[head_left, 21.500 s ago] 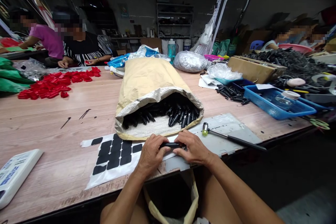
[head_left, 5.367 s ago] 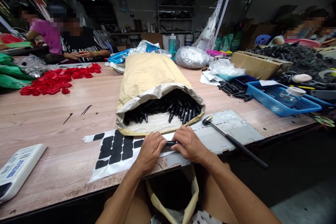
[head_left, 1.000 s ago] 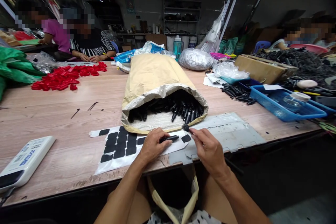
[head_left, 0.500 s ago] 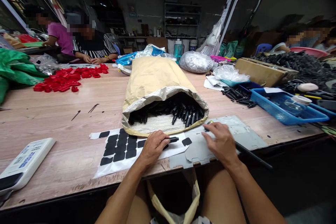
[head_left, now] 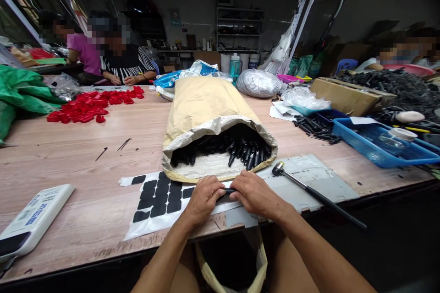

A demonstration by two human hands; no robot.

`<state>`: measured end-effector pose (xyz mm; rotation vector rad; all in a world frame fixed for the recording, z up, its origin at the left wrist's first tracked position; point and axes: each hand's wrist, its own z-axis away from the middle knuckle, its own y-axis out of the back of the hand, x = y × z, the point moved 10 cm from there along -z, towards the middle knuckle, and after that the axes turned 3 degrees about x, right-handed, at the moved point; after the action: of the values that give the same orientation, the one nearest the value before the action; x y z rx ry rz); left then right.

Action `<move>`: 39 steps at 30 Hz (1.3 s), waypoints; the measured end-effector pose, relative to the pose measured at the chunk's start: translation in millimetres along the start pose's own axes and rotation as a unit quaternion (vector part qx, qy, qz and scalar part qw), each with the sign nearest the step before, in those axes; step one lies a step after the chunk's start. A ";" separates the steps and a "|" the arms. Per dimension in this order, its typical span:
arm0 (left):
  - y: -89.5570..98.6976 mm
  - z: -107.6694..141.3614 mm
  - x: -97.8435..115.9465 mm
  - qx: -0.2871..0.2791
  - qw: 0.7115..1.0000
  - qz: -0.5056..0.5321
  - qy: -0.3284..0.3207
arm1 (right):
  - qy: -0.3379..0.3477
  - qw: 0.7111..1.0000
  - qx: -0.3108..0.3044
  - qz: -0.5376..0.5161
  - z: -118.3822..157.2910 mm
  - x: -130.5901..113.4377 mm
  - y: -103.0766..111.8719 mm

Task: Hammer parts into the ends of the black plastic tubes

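Observation:
Just in front of the bag's mouth, my left hand [head_left: 205, 198] and my right hand [head_left: 255, 193] pinch the two ends of a small black rod-shaped piece [head_left: 228, 190]. Most of it is hidden by the fingers. A tan woven sack [head_left: 209, 98] lies with its open end towards me, and many black pen-like pieces [head_left: 254, 154] show inside. Under and left of my left hand is a white sheet [head_left: 135, 228] bearing black rounded squares [head_left: 161, 208]. To the right of my right hand a hammer [head_left: 309, 190] with a black handle lies on a grey board [head_left: 332, 176].
Red plastic parts [head_left: 87, 106] are heaped at the left behind a white box-shaped device [head_left: 37, 219]. On the right stand a blue tray [head_left: 364, 144] and a pile of black parts [head_left: 395, 89]. Two co-workers sit across the table at the left; others are at the far right.
My right hand has moved left from the hammer's head to the black piece in my left hand, closing on its free end. The hammer now lies uncovered.

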<state>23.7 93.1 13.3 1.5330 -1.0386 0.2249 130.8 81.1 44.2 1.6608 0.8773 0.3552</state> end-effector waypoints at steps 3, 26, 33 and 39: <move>-0.9 -0.4 -0.6 -0.004 1.000 -0.001 -0.002 | 0.010 1.000 0.023 -0.016 -0.9 -1.3 -2.3; 0.0 -2.2 5.2 -0.027 0.999 -0.031 0.031 | -0.102 0.973 0.130 -0.162 48.7 63.5 11.8; 0.8 -2.0 3.4 -0.022 0.999 -0.018 0.041 | -0.095 0.972 0.145 -0.161 51.5 64.2 12.8; 6.8 -0.1 1.4 0.012 0.998 0.034 0.051 | -0.093 0.971 0.158 -0.154 52.7 63.0 13.6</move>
<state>19.8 93.3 19.1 1.4933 -1.0104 0.3613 212.2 87.7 28.0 1.7765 1.0694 -0.1616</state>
